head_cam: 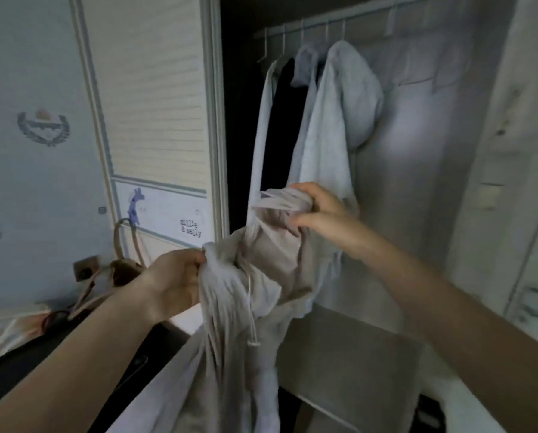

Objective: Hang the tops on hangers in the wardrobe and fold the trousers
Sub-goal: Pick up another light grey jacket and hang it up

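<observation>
I hold a beige garment with a white drawstring (249,295) up in front of the open wardrobe. My left hand (170,282) grips a bunched part of its fabric at the lower left. My right hand (317,210) clutches another gathered edge higher up, at the right. The rest of the garment hangs down between my arms. Inside the wardrobe, several tops (324,120) hang on white hangers from the rail (324,25); one is dark, the others pale.
A louvred wardrobe door (155,98) stands at the left. A light shelf (349,354) lies inside the wardrobe below the hanging clothes. A brown bag with handles (120,260) sits at the left by a dark surface (27,370). A pale panel (527,151) bounds the right.
</observation>
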### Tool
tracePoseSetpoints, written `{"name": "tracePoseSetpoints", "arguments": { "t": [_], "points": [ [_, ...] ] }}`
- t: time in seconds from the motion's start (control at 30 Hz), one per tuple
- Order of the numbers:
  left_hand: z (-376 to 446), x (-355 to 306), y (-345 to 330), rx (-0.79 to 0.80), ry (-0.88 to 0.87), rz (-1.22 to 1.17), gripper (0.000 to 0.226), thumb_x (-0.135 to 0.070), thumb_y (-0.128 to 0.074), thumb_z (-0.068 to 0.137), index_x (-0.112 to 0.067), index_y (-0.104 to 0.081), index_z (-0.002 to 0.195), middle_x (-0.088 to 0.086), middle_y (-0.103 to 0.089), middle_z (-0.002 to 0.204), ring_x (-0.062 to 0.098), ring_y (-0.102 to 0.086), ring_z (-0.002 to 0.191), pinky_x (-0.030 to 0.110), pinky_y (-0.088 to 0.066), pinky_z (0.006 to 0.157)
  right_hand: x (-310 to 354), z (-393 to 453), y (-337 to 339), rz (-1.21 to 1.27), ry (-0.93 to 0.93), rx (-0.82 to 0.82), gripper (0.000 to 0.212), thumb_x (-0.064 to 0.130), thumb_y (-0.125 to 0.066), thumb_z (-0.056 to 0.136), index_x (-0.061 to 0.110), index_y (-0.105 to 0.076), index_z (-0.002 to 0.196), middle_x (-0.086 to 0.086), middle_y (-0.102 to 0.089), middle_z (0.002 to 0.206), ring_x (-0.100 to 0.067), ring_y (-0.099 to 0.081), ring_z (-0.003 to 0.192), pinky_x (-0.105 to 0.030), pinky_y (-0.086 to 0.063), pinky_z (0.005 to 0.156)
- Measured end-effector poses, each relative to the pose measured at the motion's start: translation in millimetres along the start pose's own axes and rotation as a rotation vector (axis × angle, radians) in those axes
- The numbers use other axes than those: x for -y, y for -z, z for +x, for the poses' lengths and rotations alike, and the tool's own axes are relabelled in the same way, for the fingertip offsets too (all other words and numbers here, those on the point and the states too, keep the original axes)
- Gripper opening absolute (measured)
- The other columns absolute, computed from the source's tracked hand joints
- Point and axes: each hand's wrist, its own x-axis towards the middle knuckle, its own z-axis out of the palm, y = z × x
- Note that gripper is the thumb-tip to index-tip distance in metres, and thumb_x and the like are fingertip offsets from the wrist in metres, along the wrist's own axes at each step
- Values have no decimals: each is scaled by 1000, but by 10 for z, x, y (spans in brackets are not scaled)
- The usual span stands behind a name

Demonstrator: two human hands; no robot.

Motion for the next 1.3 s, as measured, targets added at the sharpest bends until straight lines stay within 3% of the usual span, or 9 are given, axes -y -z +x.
{"name": "tracePoseSetpoints", "arguments": {
  "t": [0.1,0.2,0.4,0.57,0.67,0.83,0.97,1.17,1.3],
  "points": [
    [158,-156,-301,10,-62,-112,30,-14,-37,95,-12,-51,69,8,-45,68,18,-46,56,26,-43,54,-257,-145,30,-244,-98,36,54,11,-74,78,17,-47,125,1,-55,116,-12,-54,106,-24,-44,87],
    [198,-365,-539,135,-64,-137,43,-29,-46,97,-4,-68,69,13,-67,68,23,-68,56,27,-54,48,-438,-362,54,-292,-182,168,45,12,-71,78,9,-50,117,-4,-56,112,-15,-55,105,-32,-47,91],
    [332,-576,-727,326,-258,144,12,-25,-74,75,-14,-77,71,10,-72,76,18,-71,68,25,-57,59,-525,-873,-43,361,-407,499,63,13,-69,81,14,-44,138,-5,-55,137,-22,-51,127,-38,-41,106],
    [467,-548,-768,271,-384,194,12,-13,-79,70,-11,-67,66,5,-67,64,15,-69,61,22,-54,55,-678,-914,-404,-507,-203,241,50,54,-69,79,16,-61,111,1,-66,106,-16,-64,99,-28,-53,85],
    [608,-482,-626,119,-482,428,34,-20,-86,67,-10,-59,85,6,-70,73,19,-71,71,27,-55,60,-743,-854,-325,-328,-260,-11,18,33,-71,83,17,-67,89,4,-67,86,-12,-64,88,-7,-47,65],
    [745,-395,-243,267,-437,1049,75,-73,-81,48,-23,-68,102,-5,-70,95,15,-69,96,39,-56,84,-379,-651,98,-105,-251,-288,16,17,-64,89,9,-69,102,-11,-71,101,-21,-66,97,-35,-52,84],
    [711,-57,-309,292,-317,1213,87,-86,-74,37,-36,-53,105,-19,-61,99,-7,-59,88,16,-46,68,106,-447,31,-196,-95,-256,21,20,-53,95,3,-63,103,-13,-67,100,-21,-63,94,-34,-51,84],
    [903,190,-253,-120,-573,1311,25,-35,-61,65,-27,-55,89,-3,-64,83,21,-61,78,32,-53,69,402,-337,-104,-288,-142,-169,26,25,-63,86,0,-60,84,-9,-62,77,-15,-59,73,-29,-48,72],
    [1022,248,7,-123,-366,1567,18,-13,-53,79,-22,-49,64,0,-55,69,21,-54,69,24,-43,58,432,-377,102,6,-317,-109,8,21,-73,77,14,-73,82,-1,-75,77,-10,-71,69,-18,-56,56]
  ]
}}
